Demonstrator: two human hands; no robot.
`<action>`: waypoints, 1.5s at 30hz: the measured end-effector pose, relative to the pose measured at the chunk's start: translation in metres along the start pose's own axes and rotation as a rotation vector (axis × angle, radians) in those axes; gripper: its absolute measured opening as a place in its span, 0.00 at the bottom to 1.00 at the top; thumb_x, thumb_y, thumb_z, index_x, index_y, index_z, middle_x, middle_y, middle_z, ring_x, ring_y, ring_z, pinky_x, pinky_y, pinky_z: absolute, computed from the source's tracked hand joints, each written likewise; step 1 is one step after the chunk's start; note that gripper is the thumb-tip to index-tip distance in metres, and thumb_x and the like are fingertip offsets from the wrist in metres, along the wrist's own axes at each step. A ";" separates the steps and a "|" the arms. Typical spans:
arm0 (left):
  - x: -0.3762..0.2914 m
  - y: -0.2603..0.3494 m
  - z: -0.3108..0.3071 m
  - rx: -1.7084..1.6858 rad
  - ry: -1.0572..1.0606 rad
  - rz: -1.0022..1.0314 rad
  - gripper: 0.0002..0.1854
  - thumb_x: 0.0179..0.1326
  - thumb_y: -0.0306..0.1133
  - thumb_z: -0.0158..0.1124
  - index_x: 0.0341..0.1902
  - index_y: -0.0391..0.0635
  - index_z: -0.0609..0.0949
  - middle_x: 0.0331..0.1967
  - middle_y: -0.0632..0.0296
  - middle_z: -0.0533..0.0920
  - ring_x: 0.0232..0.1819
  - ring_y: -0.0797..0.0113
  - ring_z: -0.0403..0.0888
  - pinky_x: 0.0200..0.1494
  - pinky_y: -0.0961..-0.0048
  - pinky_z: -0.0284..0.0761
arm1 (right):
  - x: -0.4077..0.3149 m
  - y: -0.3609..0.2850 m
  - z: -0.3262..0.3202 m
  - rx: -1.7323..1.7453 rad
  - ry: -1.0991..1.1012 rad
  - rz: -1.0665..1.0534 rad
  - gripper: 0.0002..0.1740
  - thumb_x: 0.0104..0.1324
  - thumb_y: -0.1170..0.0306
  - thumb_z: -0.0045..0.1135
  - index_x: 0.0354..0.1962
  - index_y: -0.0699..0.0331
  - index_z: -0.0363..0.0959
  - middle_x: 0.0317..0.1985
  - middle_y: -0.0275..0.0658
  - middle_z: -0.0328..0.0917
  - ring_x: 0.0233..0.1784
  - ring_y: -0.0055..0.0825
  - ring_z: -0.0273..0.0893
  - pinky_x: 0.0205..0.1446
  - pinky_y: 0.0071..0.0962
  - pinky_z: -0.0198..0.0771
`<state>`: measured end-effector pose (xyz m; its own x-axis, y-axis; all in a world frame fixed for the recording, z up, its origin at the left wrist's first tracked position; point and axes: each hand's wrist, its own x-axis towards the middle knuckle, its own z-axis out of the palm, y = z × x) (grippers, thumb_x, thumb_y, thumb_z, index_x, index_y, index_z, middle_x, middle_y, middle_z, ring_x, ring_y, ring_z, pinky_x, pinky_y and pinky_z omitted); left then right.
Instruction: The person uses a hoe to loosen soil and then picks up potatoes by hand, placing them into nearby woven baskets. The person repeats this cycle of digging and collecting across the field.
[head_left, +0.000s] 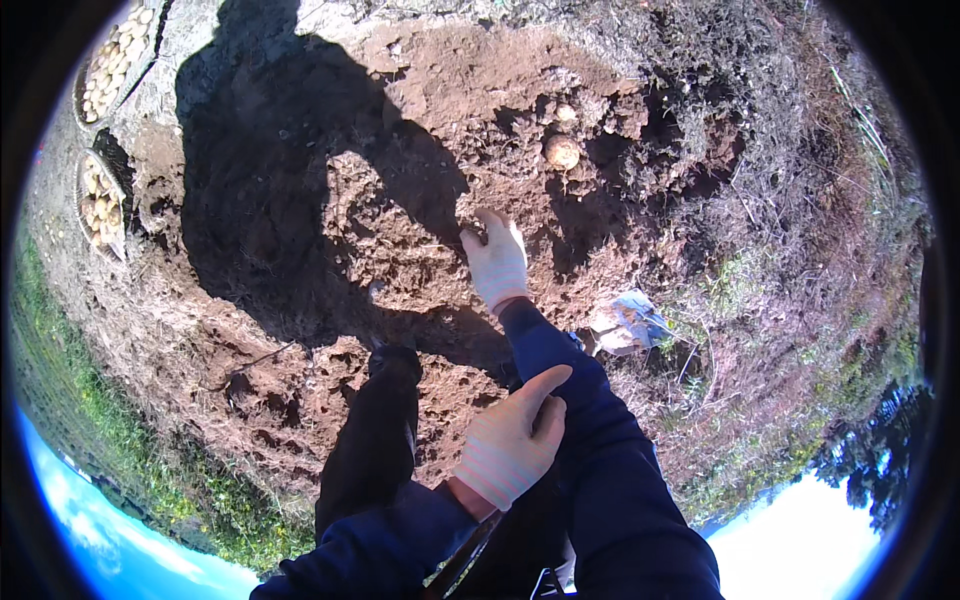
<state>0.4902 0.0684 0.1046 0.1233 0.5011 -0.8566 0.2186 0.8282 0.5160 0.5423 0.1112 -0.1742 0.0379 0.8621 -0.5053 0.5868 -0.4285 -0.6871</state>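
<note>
Both hands wear pale knitted gloves with faint stripes. My right hand (496, 259) reaches forward over the reddish loose soil (420, 270), its thumb and fingers apart, with nothing visible between them. My left hand (514, 442) is held nearer my body, beside the right sleeve, its fingers curled and its palm hidden; whether it grips anything does not show. Beyond the right hand, a round, tan potato (562, 152) rests on the dug earth, and a smaller pale one (565, 113) lies just past it, partly in soil.
Two baskets filled with potatoes, one at the far upper left (80, 112) and one below it (120, 251), stand on the ground. A crumpled whitish-blue piece (628, 322) lies right of my sleeve. Dry weeds (795, 247) cover the right side. My shadow darkens the soil.
</note>
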 end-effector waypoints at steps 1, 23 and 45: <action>-0.002 0.002 -0.004 -0.035 -0.023 0.068 0.20 0.71 0.33 0.62 0.65 0.50 0.80 0.35 0.49 0.87 0.33 0.52 0.88 0.36 0.60 0.81 | 0.025 0.019 -0.015 -0.130 0.154 0.014 0.28 0.65 0.65 0.66 0.62 0.63 0.74 0.61 0.49 0.76 0.65 0.51 0.73 0.69 0.44 0.69; 0.024 -0.014 -0.022 -0.276 0.256 0.066 0.17 0.70 0.26 0.64 0.62 0.41 0.83 0.46 0.60 0.87 0.46 0.75 0.84 0.51 0.77 0.80 | -0.030 -0.004 -0.111 1.803 -0.454 0.402 0.45 0.68 0.36 0.60 0.67 0.63 0.69 0.63 0.54 0.77 0.61 0.56 0.79 0.49 0.48 0.87; 0.033 -0.018 -0.052 -0.702 0.033 0.191 0.49 0.63 0.19 0.69 0.83 0.40 0.52 0.69 0.49 0.75 0.68 0.63 0.77 0.69 0.68 0.75 | -0.087 -0.131 -0.175 0.530 -0.366 0.283 0.26 0.83 0.53 0.44 0.60 0.63 0.81 0.48 0.35 0.86 0.44 0.16 0.78 0.47 0.24 0.76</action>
<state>0.4402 0.0833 0.0675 0.0654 0.6508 -0.7564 -0.4776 0.6860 0.5489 0.6039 0.1395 0.0507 -0.1982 0.5918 -0.7813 0.1177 -0.7770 -0.6184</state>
